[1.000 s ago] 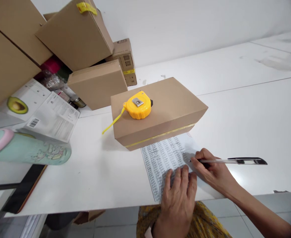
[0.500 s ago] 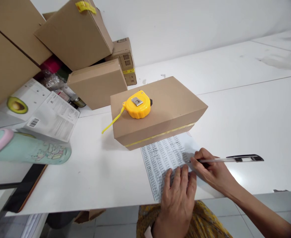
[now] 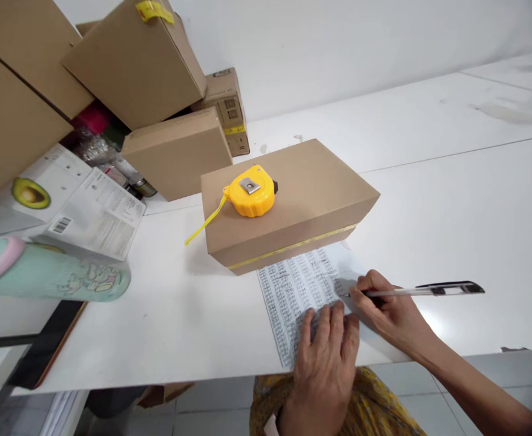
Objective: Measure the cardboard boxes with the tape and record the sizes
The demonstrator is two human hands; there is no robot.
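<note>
Columns of small dark handwriting fill much of a white paper sheet (image 3: 299,281) at the table's front edge. My left hand (image 3: 327,357) lies flat on the sheet's lower part, its fingers stretched out. In my right hand (image 3: 388,312) a pen (image 3: 429,290) with a clear barrel and black clip is pinched, its tip at the right end of the written columns. A brown cardboard box (image 3: 311,188) with yellow tape along its side covers the sheet's far edge. On top of that box rests a yellow tape measure (image 3: 252,191) with a yellow wrist strap.
Several cardboard boxes (image 3: 134,66) are stacked at the back left. A white carton with an avocado picture (image 3: 97,212) and a mint-green bottle with a pink ring (image 3: 66,272) lie at the left. A white wall (image 3: 361,48) stands behind the table (image 3: 451,242).
My right hand and the pen have shifted very slightly to the right. My left hand, the sheet, the box and the tape measure look the same.
</note>
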